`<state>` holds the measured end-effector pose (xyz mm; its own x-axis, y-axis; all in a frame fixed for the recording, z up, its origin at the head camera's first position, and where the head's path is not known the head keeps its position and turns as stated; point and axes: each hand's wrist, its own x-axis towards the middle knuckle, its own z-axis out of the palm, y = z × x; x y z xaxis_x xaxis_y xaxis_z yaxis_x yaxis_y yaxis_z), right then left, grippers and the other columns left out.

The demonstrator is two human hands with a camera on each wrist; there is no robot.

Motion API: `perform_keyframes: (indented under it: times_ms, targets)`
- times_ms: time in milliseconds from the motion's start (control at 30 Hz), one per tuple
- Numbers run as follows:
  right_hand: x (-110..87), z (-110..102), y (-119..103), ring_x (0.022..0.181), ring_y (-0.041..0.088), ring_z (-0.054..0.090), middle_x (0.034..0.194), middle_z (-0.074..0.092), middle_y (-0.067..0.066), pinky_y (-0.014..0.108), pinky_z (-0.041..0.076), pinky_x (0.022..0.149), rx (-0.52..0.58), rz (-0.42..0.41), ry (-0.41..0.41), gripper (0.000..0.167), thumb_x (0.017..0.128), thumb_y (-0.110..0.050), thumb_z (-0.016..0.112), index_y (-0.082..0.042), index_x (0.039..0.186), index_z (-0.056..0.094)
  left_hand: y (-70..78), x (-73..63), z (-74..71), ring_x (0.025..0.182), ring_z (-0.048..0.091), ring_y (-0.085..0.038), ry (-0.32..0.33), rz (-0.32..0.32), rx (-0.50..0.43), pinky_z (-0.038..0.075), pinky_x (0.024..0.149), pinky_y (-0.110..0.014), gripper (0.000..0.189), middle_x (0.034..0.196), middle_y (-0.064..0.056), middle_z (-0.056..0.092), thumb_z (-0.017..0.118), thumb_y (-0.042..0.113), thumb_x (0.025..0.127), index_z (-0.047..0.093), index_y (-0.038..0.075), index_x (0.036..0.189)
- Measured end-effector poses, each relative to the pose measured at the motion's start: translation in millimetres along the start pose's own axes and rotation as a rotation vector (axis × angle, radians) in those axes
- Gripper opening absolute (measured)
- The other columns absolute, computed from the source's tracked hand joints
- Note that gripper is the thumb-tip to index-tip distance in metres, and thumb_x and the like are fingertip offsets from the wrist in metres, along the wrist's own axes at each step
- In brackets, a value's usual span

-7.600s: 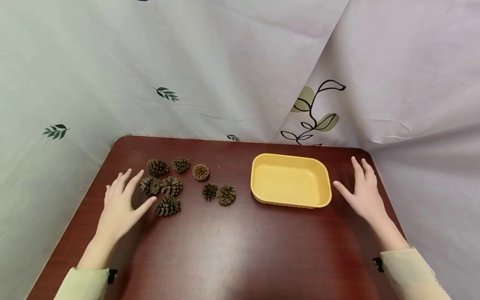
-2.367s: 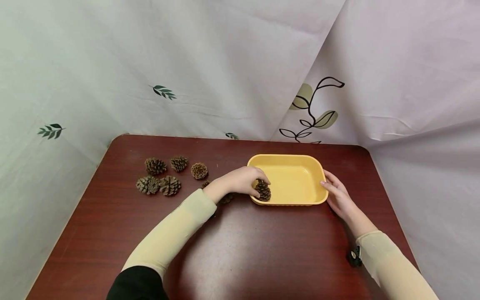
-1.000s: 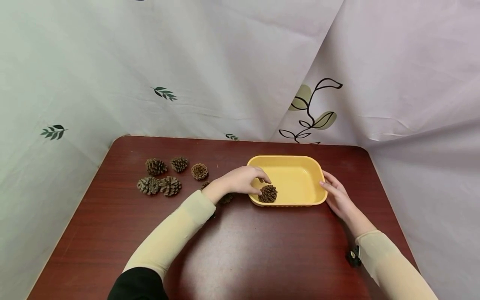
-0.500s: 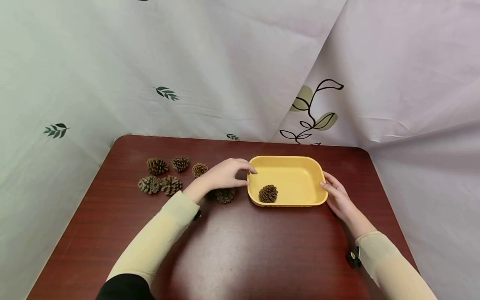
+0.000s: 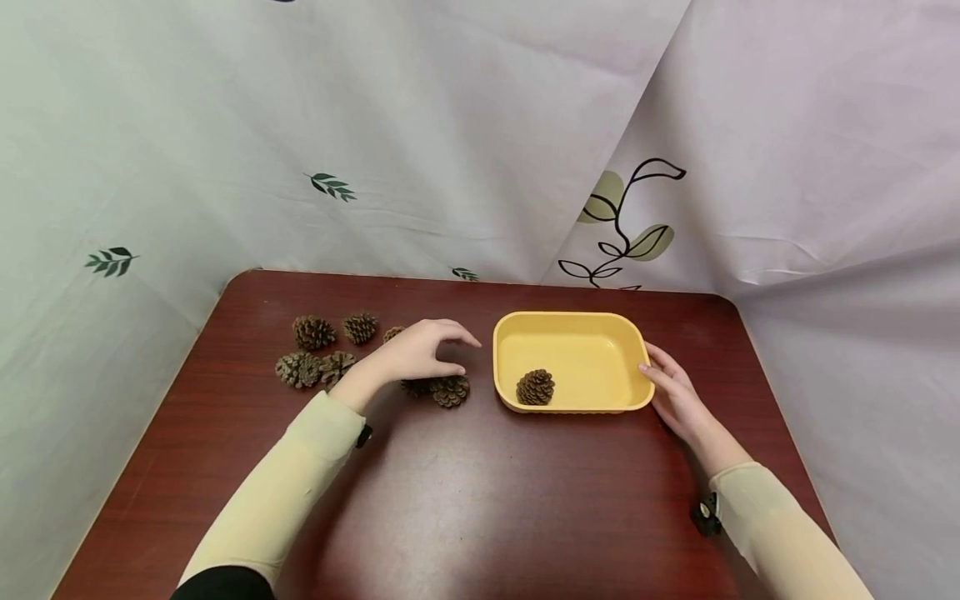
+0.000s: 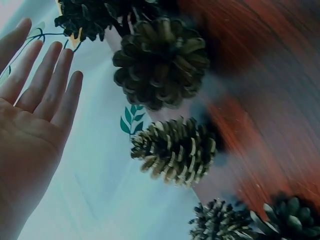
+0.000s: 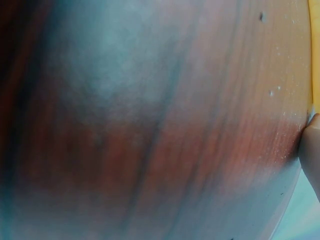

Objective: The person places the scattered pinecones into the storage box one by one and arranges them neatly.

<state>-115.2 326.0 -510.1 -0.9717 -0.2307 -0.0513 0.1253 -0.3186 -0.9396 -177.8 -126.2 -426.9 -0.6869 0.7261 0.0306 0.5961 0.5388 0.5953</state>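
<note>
A yellow plastic basin [image 5: 592, 362] stands on the right half of the table, with one brown pine cone [image 5: 536, 387] in its front left corner. My right hand [image 5: 678, 396] holds the basin's right end, thumb at the rim and fingers along the outside wall. Left of the basin, my left hand [image 5: 416, 352] hovers with extended fingers and holds nothing. Beneath it lies a pine cone [image 5: 450, 392], and a darker one beside that is mostly hidden by the hand. In the left wrist view, the palm [image 6: 35, 120] faces the camera beside several pine cones [image 6: 175, 150].
More pine cones lie at the table's left: two at the back [image 5: 314, 332], two in front of them [image 5: 298, 369], and one partly behind my left hand [image 5: 392, 333]. A patterned white cloth [image 5: 450, 150] hangs along the back and sides of the dark red table [image 5: 480, 500].
My left hand has brought a pine cone into the basin, released it and drawn back left. My right hand has moved from beside the basin to hold its right end.
</note>
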Motion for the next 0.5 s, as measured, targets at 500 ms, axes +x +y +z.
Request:
perform_keyframes:
  times_ms: [500]
  targets:
    - [1.1, 0.1, 0.5, 0.118, 0.004, 0.067, 0.134, 0.068, -0.007, 0.019, 0.060, 0.096, 0.016, -0.012, -0.007, 0.040, 0.111, 0.003, 0.039, -0.016, 0.142, 0.055, -8.6, -17.0, 9.6, 0.131, 0.065, -0.033, -0.110, -0.040, 0.018, 0.053, 0.114, -0.051, 0.048, 0.135, -0.013, 0.071, 0.085, 0.020, 0.090, 0.071, 0.007, 0.134]
